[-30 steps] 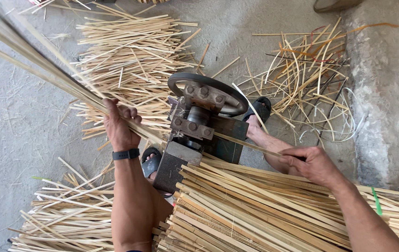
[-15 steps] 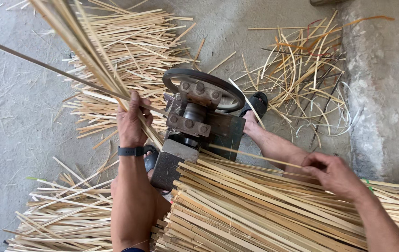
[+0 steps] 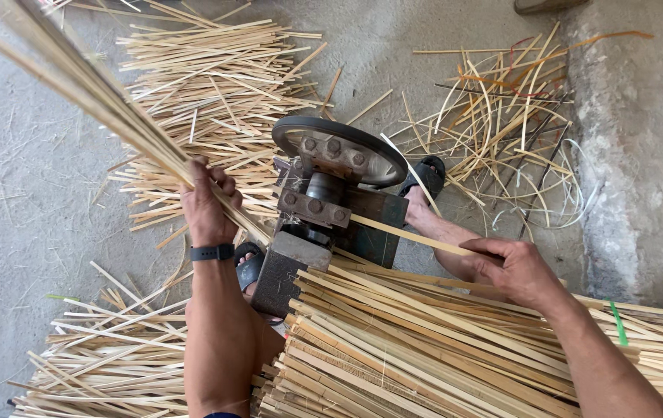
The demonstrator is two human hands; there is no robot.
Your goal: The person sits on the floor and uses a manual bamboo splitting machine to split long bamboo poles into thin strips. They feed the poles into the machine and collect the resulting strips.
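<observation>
- The bamboo strip [image 3: 413,234] lies slanted between the iron machine [image 3: 324,209] and the right hand [image 3: 519,269]; one end sits at the machine's bolted block, the other end runs under the fingers.
- The right hand pinches that strip, fingers curled narrow around it, just above the stack of long strips [image 3: 440,348] that fills the lower right part of the floor.
- The left hand [image 3: 206,205] is closed around a bundle of thin slivers [image 3: 91,93] that slants up to the top left corner of the view; the bundle's lower end reaches the left side of the machine.
- A dark wristband [image 3: 212,252] sits on the left wrist.
- The machine stands on the concrete floor [image 3: 22,217] near the middle, with a dark round wheel [image 3: 339,147] on its far side.
- A foot in a dark sandal [image 3: 428,182] rests just right of the wheel; another sandal [image 3: 248,267] shows beside the machine's left base.
- Cut pale slivers lie in a heap [image 3: 207,85] behind the machine and in another heap [image 3: 107,364] at the lower left.
- Curled, tangled offcuts [image 3: 502,131] lie at the upper right, beside a raised concrete kerb [image 3: 633,155].
</observation>
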